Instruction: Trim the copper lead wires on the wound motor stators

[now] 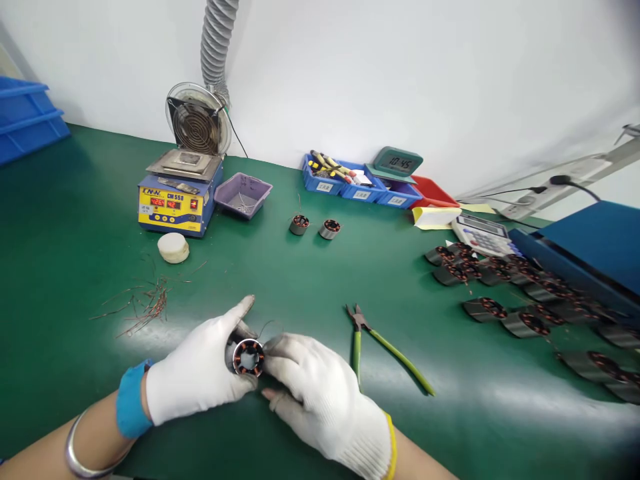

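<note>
My left hand (210,367), in a white glove, grips a small ring-shaped motor stator (235,360) between thumb and fingers. Copper windings show inside the ring, and its open face is turned up towards me. A thin loose wire (267,325) rises beside it. My right hand (315,387), gloved too, has its curled fingertips against the stator's right rim. Its thumb sits lower, a little apart from the fingers; whether a wire is pinched there is hidden. Right of that hand lie green-handled cutting pliers (358,320), jaws and handles spread.
Cut copper wires (150,303) lie left, near a round white block (173,247) and a solder pot (173,200). A purple tray (265,193) and two stators (330,229) stand farther back. Several stators (485,309) cover the right side by a calculator (483,233). Blue bins (325,187) line the wall.
</note>
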The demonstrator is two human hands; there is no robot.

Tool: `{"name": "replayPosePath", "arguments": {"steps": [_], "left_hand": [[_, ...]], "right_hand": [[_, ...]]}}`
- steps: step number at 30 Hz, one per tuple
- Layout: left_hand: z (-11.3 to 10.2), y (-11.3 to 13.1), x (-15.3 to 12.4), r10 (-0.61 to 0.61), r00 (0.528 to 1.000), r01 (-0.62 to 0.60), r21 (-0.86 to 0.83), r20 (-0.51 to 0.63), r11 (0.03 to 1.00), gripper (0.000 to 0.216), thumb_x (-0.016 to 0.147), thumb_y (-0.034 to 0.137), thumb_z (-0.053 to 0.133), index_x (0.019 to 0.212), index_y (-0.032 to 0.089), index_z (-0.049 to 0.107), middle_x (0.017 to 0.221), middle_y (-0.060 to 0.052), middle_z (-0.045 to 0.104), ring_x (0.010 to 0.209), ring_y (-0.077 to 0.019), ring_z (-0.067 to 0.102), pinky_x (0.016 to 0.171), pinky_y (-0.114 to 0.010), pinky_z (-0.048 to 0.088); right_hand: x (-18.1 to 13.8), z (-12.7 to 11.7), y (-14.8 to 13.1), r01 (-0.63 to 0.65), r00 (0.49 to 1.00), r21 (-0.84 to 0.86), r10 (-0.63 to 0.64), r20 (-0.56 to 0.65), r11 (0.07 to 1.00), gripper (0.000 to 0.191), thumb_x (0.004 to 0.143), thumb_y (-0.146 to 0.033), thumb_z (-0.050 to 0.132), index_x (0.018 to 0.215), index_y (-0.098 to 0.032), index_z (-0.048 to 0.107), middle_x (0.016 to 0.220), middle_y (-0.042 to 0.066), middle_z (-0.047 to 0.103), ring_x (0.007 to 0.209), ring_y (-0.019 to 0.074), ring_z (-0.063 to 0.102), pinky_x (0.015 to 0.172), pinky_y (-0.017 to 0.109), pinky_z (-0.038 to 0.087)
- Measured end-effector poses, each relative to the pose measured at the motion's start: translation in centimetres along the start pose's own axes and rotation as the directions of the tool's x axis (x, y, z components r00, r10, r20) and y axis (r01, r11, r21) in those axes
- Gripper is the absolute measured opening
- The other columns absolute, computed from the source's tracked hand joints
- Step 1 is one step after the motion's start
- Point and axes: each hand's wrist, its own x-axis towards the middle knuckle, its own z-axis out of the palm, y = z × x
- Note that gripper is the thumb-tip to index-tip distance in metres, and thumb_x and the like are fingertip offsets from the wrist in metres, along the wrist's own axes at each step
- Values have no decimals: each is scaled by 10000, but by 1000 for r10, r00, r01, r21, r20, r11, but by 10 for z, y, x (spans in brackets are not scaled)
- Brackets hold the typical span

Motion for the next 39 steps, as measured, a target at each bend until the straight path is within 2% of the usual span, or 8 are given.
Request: {"name": "replayPosePath", "arguments": {"steps": [4, 8, 14, 20, 25, 30, 35, 39], "left_hand": [[-2, 1, -2, 4, 1000, -5, 51, 12, 999, 963, 612, 227, 623, 1479, 172, 208, 1067, -54, 642, 920, -217, 647, 837, -350, 538], [-2, 0, -4, 48, 999, -50, 111, 20, 993, 894, 638, 238, 634, 1453, 195, 268, 1075, -43, 642, 939, -213, 639, 866, -353, 526], [-3, 2, -3, 36, 999, -40, 112, 37, 993, 892, 647, 238, 630, 1457, 179, 264, 1078, -38, 647, 953, -217, 642, 878, -345, 525], [-9, 9, -3, 25, 995, -33, 76, 100, 997, 894, 634, 232, 666, 1451, 176, 307, 1122, -61, 640, 1012, -249, 625, 924, -377, 510], [-18, 11, -6, -108, 980, 153, -275, 169, 949, 883, 636, 327, 746, 1407, 202, 333, 1323, -133, 536, 1056, -268, 625, 855, -362, 554], [-19, 8, -10, -139, 862, 370, -417, 488, 830, 477, 821, 478, 574, 1166, 157, 492, 1030, -107, 632, 627, -182, 674, 453, -249, 515], [-13, 13, -18, 38, 978, 57, -434, 206, 899, 426, 711, 201, 607, 1120, 219, 489, 1086, -80, 597, 908, -217, 657, 617, -292, 556], [-4, 20, -30, 372, 919, -381, 48, 131, 923, 38, 772, 174, 552, 750, 204, 564, 1022, -81, 618, 1046, -233, 584, 907, -396, 491]], "right_hand": [[-4, 3, -1, -175, 964, -69, 185, 191, 982, 47, 832, -228, 582, 865, -233, 615, 860, -2, 674, 657, 154, 629, 564, 257, 421], [-2, -9, -1, -370, 909, -73, 377, 175, 926, 277, 827, -276, 619, 1099, -241, 578, 1147, 28, 637, 734, 154, 646, 586, 260, 415], [9, -9, 0, -276, 893, -137, 306, 330, 951, 151, 916, -284, 487, 1001, -247, 606, 963, 15, 647, 752, 179, 621, 579, 283, 341], [15, -1, -1, -496, 821, 88, 433, 372, 864, 68, 844, -240, 544, 877, -233, 604, 879, -6, 654, 787, 175, 593, 598, 267, 327], [9, 2, -1, -463, 886, 351, 410, 218, 814, 63, 803, -162, 537, 772, -213, 557, 798, -15, 611, 724, 136, 556, 647, 250, 380], [9, -4, -6, -358, 932, 422, 346, 109, 833, 81, 817, -158, 506, 776, -210, 552, 796, -7, 600, 707, 128, 549, 667, 246, 409], [12, -13, -8, -531, 843, 333, 449, 296, 779, 77, 806, -196, 520, 745, -201, 567, 746, -2, 616, 671, 137, 543, 607, 251, 388], [15, -20, -3, -726, 683, 455, 456, 571, 516, 71, 815, -234, 542, 770, -183, 563, 599, -37, 574, 534, 97, 518, 515, 204, 376]]}}
